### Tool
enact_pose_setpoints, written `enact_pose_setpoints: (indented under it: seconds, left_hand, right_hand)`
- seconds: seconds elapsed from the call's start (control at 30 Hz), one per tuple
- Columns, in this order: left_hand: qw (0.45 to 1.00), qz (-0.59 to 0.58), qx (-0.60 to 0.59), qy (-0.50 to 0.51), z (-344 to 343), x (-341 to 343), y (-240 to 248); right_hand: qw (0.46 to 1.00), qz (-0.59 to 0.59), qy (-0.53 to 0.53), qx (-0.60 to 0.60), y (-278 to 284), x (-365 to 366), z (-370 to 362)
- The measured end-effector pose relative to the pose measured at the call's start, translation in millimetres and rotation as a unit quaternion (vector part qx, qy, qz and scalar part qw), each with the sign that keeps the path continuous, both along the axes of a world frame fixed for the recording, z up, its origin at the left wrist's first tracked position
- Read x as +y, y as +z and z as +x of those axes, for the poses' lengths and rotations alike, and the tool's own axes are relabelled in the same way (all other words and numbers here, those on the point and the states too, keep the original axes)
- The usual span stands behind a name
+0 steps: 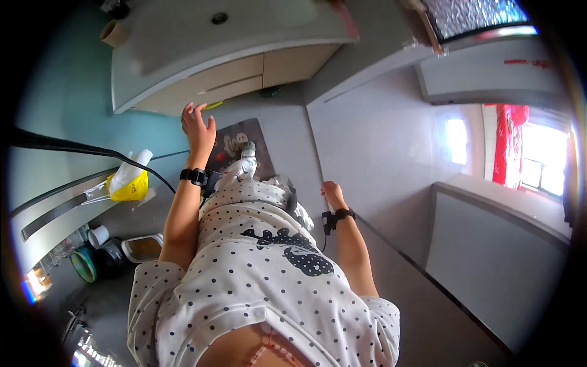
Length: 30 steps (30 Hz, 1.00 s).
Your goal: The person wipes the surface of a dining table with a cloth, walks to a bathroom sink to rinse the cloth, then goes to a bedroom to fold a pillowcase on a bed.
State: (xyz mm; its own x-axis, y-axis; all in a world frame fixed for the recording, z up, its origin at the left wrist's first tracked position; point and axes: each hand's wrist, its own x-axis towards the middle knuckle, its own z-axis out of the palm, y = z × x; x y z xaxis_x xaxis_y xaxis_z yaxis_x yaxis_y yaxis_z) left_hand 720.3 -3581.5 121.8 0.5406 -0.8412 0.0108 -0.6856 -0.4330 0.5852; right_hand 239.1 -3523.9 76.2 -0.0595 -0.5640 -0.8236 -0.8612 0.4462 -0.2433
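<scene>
From the head view, the person is standing over the floor (284, 131) in white polka-dot clothing (244, 287), keeping the two hands well apart. The left hand (197, 129) is stretching toward the drawer-fronted cabinet (287, 64), its fingers parting and bending a little; it is hovering nearer the cabinet's left front corner than its right one. A slim yellow-green object (213, 105) is showing just beside those fingertips, near the drawers' lower edge; I cannot tell whether they are touching it. The right hand (333, 194) is curling loosely out to the person's right, and I cannot tell whether anything is sitting inside it. Each wrist is wearing a black strap.

On the cabinet top, a brown cardboard tube (114, 34) is standing by the left edge, and a dark round fitting (219, 18) is sitting toward the far edge. A dark printed mat (263, 153) is lying below, one foot resting on it. To the person's left, a yellow packet (128, 186) is showing beside a white roll, with a white cup (98, 236) and a shallow tray (143, 248) lying beyond.
</scene>
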Motion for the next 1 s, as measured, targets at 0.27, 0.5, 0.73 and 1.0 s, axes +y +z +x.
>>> enact_pose_setpoints:
  seconds: [0.27, 0.5, 0.73, 1.0]
  left_hand:
    - [1.000, -0.011, -0.010, -0.016, 2, -8, 13]
    - [0.997, -0.065, 0.017, -0.045, 12, -3, 17]
    - [0.999, -0.035, 0.033, 0.007, 13, 33, 17]
    - [0.919, 0.095, 0.364, -0.117, -28, 20, 28]
  right_hand:
    - [0.994, -0.082, -0.016, -0.063, -6, -27, 11]
    - [0.986, -0.102, -0.060, -0.116, 50, -69, 115]
    - [0.970, -0.112, 0.145, -0.157, 32, -108, 141]
    - [0.900, -0.247, 0.307, -0.185, -34, -28, 6]
